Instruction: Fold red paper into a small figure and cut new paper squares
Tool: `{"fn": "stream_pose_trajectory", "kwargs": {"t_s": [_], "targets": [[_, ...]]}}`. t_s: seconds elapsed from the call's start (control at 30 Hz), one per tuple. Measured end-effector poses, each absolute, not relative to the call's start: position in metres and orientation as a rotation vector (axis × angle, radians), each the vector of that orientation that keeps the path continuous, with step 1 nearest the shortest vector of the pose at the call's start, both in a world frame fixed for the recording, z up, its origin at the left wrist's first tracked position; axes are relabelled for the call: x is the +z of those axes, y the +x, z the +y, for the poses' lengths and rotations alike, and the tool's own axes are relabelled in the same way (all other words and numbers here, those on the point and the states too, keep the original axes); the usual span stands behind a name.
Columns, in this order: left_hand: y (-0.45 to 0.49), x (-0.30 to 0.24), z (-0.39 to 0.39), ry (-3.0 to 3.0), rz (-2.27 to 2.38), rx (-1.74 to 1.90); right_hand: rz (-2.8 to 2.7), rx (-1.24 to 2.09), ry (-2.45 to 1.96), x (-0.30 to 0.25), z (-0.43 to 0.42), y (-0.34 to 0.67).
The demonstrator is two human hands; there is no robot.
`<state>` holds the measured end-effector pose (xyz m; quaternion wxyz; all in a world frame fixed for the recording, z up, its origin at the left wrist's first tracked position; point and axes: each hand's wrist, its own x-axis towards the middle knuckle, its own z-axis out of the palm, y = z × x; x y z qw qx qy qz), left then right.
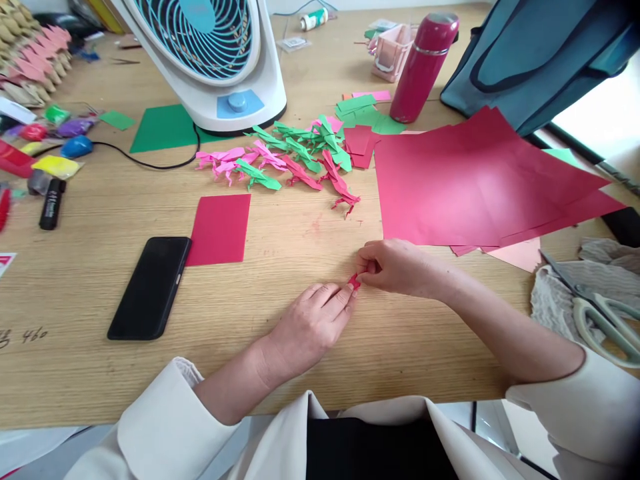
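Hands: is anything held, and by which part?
A small red paper, at the fingertips of the left hand and right hand; the exact gripped part is hidden.

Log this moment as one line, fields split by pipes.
left hand: fingers on small red paper piece | right hand: pinching same piece | nearby: folded paper figures, black smartphone

"What sort of place is this?"
"A paper-craft workspace: folded paper figures (257,177), large red sheets (450,180) and scissors (603,313) share a wooden worktop (75,390)."
"Home or office?"
"Can't tell. The fan (237,107), phone (150,288), flask (424,70) and blue bag (530,57) would suit either."
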<state>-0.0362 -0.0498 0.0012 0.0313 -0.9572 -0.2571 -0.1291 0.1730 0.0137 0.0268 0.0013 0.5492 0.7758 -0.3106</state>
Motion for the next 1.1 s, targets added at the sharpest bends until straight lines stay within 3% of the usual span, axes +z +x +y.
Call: {"fn": "stream_pose_trajectory", "kwargs": {"t_s": [0.33,1.1], "targets": [[-0.036,-0.001,-0.052,-2.982,-0.840,-0.436,2.433,-0.847,1.598,0.032,0.021,0.169],[-0.030,-0.002,-0.055,-3.006,-1.013,-0.424,2.895,-0.902,1.341,0.015,0.002,0.185]]}}
